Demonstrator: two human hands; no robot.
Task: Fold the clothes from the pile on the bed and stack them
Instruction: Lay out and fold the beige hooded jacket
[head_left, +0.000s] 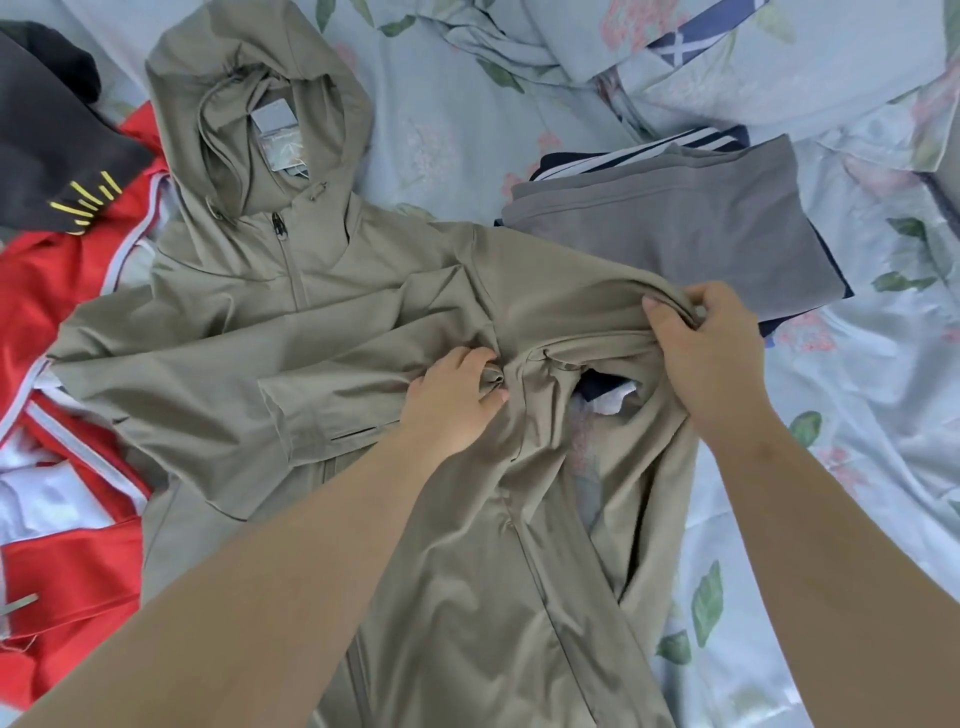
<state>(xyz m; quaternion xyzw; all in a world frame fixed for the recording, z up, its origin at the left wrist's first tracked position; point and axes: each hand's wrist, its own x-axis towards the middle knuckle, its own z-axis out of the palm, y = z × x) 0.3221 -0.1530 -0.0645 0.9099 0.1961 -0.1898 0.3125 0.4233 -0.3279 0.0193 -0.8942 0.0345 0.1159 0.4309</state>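
Khaki hooded jacket spread mid-bed, left hand pinching its fabric, right hand gripping its sleeve, folded stack near the bed's far right corner.

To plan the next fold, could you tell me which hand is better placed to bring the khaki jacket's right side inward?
Probably the right hand: it grips the edge of the khaki jacket on that side, while the left hand holds bunched fabric at the middle.

Home bedroom, plainly; bed under a pale blue floral sheet; rumpled bedding of matching print bunched at the far edge; everyday clothes spread across it: hooded jacket, red jacket, dark top; folded stack just beside the hooded jacket.
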